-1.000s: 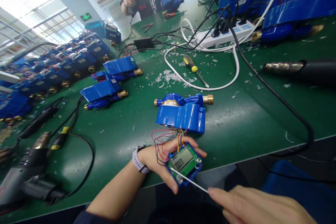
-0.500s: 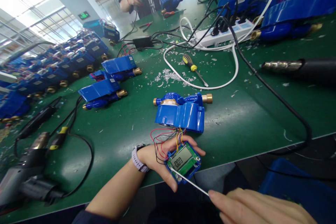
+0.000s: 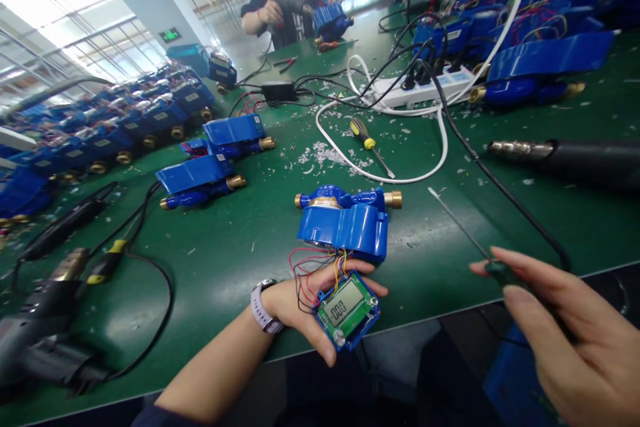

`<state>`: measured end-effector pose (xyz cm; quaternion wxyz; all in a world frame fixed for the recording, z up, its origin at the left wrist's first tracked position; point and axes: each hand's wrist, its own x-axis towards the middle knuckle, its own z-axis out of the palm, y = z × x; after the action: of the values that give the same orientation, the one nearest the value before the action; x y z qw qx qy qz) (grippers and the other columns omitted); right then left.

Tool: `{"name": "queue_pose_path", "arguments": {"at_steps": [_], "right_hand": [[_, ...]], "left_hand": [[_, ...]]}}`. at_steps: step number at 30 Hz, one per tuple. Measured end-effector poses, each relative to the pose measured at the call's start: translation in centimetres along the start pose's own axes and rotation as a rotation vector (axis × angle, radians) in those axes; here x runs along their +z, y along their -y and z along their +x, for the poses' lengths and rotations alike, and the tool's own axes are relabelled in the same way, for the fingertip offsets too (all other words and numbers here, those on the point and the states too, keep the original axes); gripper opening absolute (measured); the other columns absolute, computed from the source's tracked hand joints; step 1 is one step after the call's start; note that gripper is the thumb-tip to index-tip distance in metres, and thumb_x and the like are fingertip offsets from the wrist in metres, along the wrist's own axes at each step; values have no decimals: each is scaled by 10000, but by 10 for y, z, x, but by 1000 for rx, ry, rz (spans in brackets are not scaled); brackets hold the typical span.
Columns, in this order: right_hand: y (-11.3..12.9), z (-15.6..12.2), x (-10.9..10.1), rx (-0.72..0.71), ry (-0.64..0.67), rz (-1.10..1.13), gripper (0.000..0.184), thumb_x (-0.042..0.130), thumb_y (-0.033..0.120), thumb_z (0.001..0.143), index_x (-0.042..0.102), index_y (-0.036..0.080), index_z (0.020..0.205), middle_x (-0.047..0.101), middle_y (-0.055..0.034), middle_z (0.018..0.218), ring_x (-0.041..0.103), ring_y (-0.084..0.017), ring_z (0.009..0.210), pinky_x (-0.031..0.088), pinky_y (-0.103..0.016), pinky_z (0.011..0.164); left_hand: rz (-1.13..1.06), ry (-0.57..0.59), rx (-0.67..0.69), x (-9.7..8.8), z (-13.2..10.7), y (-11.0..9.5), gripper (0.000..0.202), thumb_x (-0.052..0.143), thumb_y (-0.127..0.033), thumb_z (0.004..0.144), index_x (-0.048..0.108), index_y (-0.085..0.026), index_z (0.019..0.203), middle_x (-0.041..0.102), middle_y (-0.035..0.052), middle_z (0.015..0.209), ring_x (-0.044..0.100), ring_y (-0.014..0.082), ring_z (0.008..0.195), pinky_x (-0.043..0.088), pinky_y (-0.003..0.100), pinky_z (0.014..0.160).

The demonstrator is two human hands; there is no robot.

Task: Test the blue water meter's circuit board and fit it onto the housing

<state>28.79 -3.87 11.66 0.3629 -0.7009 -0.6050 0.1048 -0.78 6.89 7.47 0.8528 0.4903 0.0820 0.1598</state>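
My left hand [image 3: 305, 310] cradles a green circuit board with a small display [image 3: 347, 310], set in a blue frame, thumb along its near side and fingers behind it. Digits show on its screen. Thin red, black and yellow wires [image 3: 342, 261] run from the board to a blue water meter [image 3: 345, 227] with brass pipe ends, lying just beyond. Off to the right, my right hand [image 3: 555, 320] grips a screwdriver [image 3: 463, 227] by its dark green handle. Its thin shaft points up and left over the table, apart from the board.
Two more water meters [image 3: 203, 173] lie left, with rows of others behind. A heat gun [image 3: 50, 327] lies front left, another [image 3: 560, 157] at right. A yellow-black screwdriver [image 3: 367, 140] lies by a white power strip [image 3: 425, 87] and cables. Across the table, a person [image 3: 293, 7] holds a meter.
My right hand has moved up and right, lifting the screwdriver tip off the board's lower left corner. My left hand still holds the board in about the same place.
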Motion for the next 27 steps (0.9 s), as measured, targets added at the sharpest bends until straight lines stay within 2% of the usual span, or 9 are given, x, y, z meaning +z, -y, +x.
{"name": "queue_pose_path", "arguments": {"at_steps": [2, 6, 10, 14, 17, 19, 22, 24, 27], "right_hand": [[-16, 17, 9, 13, -2, -53, 362, 505, 416, 992, 626, 266, 1298, 698, -91, 1133, 703, -300, 891, 584, -382, 661], [-46, 45, 38, -80, -10, -78, 416, 432, 372, 984, 608, 136, 1277, 633, -173, 1218, 645, -325, 1053, 532, -464, 907], [-62, 59, 54, -153, 23, -125, 420, 414, 373, 971, 610, 114, 1238, 623, -198, 1207, 605, -372, 1098, 491, -565, 937], [-38, 54, 47, -250, 7, -114, 415, 470, 437, 998, 585, 143, 1267, 603, -199, 1241, 551, -395, 1172, 448, -610, 977], [-1, 30, 40, -361, 75, -15, 432, 458, 518, 1042, 515, 211, 1340, 629, -120, 1201, 639, -273, 1054, 565, -401, 873], [21, 8, 45, -389, 183, 126, 633, 488, 649, 1007, 407, 205, 1452, 640, -118, 1193, 671, -251, 985, 590, -344, 818], [37, -22, 66, -349, 234, 294, 932, 545, 794, 889, 244, 219, 1558, 593, -151, 1300, 644, -319, 1083, 573, -426, 900], [39, -34, 82, -286, 216, 364, 957, 604, 770, 872, 219, 246, 1575, 562, -142, 1348, 603, -344, 1160, 530, -473, 976], [41, -40, 96, -145, 227, 438, 905, 733, 564, 872, 242, 261, 1570, 533, -120, 1385, 570, -331, 1204, 489, -466, 1032]], "left_hand": [[-16, -22, -9, 1, -1, 1, 1106, 948, -77, 546, 381, -308, 1468, 534, 156, 1441, 561, 303, 1298, 379, 498, 1122], [-13, -42, -10, 1, -1, 4, 1132, 955, -95, 543, 353, -305, 1479, 515, 170, 1463, 559, 305, 1301, 364, 517, 1130], [15, -43, 42, 2, -1, 7, 1059, 958, -100, 545, 413, -310, 1428, 512, 161, 1475, 551, 285, 1313, 364, 493, 1133], [5, -81, 83, 4, 1, 12, 1008, 971, -116, 523, 458, -301, 1370, 520, 145, 1470, 542, 277, 1323, 353, 474, 1134], [44, -108, 92, 5, 3, 14, 992, 989, -177, 497, 475, -289, 1338, 498, 147, 1472, 540, 295, 1313, 369, 479, 1117], [83, -115, 113, 6, 6, 14, 969, 993, -227, 497, 484, -286, 1320, 500, 139, 1457, 521, 308, 1324, 372, 484, 1112], [91, -109, 172, 11, 9, 12, 933, 984, -276, 527, 476, -288, 1309, 534, 115, 1407, 501, 318, 1345, 355, 482, 1120], [89, -110, 200, 14, 11, 12, 900, 977, -303, 549, 476, -276, 1297, 566, 100, 1356, 524, 310, 1320, 356, 463, 1113], [89, -123, 207, 17, 11, 11, 856, 958, -377, 579, 477, -251, 1276, 587, 96, 1299, 556, 295, 1263, 372, 446, 1087]]}}
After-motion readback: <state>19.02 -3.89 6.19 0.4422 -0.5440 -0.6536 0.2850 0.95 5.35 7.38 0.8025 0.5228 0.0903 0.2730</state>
